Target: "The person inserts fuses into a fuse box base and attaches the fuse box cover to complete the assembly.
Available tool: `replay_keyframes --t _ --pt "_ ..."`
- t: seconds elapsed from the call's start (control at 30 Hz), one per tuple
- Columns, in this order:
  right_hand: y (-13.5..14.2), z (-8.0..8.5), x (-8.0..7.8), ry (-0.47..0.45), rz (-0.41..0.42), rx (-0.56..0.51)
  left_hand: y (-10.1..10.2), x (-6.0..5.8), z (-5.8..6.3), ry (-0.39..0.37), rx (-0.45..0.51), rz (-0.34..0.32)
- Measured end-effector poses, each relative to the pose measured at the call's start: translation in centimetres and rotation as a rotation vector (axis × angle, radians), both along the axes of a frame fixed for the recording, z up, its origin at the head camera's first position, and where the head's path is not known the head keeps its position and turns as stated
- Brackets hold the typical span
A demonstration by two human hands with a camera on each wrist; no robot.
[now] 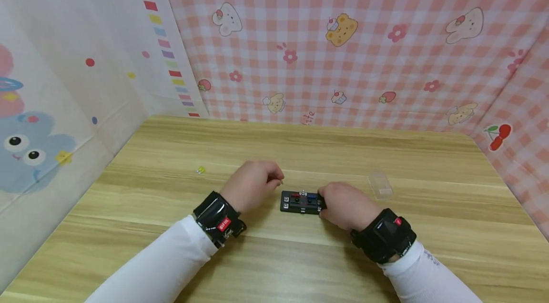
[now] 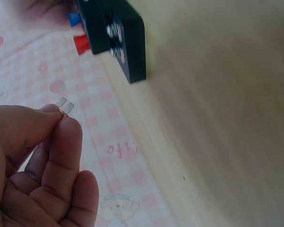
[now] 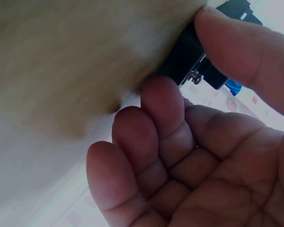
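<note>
A black fuse block (image 1: 295,208) lies on the wooden table, with a red fuse (image 2: 81,44) and a blue fuse (image 2: 75,19) seated in it. My right hand (image 1: 349,205) grips the block's right end between thumb and fingers. Just left of the block, my left hand (image 1: 256,184) pinches a small blade fuse (image 2: 69,108) by its body, its two flat metal prongs sticking out past the fingertips. The fingers hide most of that fuse, apart from a bit of orange. It is held apart from the block.
Farther left on the table (image 1: 171,265) lies a small yellow fuse (image 1: 200,169). A clear plastic cover (image 1: 381,185) rests to the right, beyond my right hand. Patterned cloth (image 1: 364,69) hangs along the table's back and sides.
</note>
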State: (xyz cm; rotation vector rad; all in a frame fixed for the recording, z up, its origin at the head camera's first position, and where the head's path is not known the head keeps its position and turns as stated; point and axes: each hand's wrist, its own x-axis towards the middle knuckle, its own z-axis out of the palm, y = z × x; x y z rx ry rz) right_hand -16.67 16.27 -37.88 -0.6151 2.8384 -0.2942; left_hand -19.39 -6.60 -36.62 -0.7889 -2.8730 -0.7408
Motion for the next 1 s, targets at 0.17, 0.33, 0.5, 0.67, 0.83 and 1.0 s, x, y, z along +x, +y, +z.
replay_keyframes --t 0.17,0.33,0.5,0.67,0.83,1.0 --pt "0.0 0.1 0.0 0.002 0.003 -0.005 0.4 0.8 -0.2 -0.025 0.008 -0.028" --pt "0.0 0.1 0.0 0.012 0.01 -0.007 0.8 1.3 -0.6 0.004 0.005 -0.073" --pt "0.1 0.1 -0.1 0.014 0.015 -0.013 1.2 1.7 -0.8 0.014 -0.001 -0.105" --pt "0.2 0.0 -0.2 0.009 0.016 -0.02 1.6 2.1 -0.8 0.001 -0.012 -0.119" --pt "0.2 0.0 -0.2 0.004 0.013 -0.016 1.8 2.3 -0.8 0.001 -0.014 -0.125" --pt "0.1 0.1 -0.1 0.0 0.01 -0.011 1.9 2.5 -0.9 0.009 -0.017 -0.135"
